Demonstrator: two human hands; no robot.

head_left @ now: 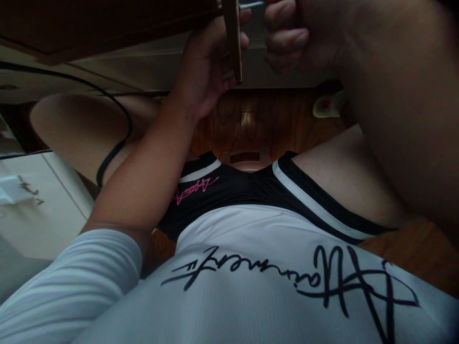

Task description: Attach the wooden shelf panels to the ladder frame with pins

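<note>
My left hand (208, 67) is raised at the top middle, fingers wrapped round a thin, flat brown piece (234, 40) that stands upright. My right hand (287, 36) is closed in a fist just to its right, gripping a slim metal rod (251, 5) whose end reaches the top of the brown piece. The upper edge of the view cuts off both hands and the objects. Below them are my bare knees, black shorts and white shirt.
A black cable (107, 100) curves across my left thigh. A white cabinet or drawer front (39, 210) stands at the left. Wooden floor (258, 119) lies between my legs, with a pale stool seat (247, 160) under me and a pale slipper-like object (328, 105) at the right.
</note>
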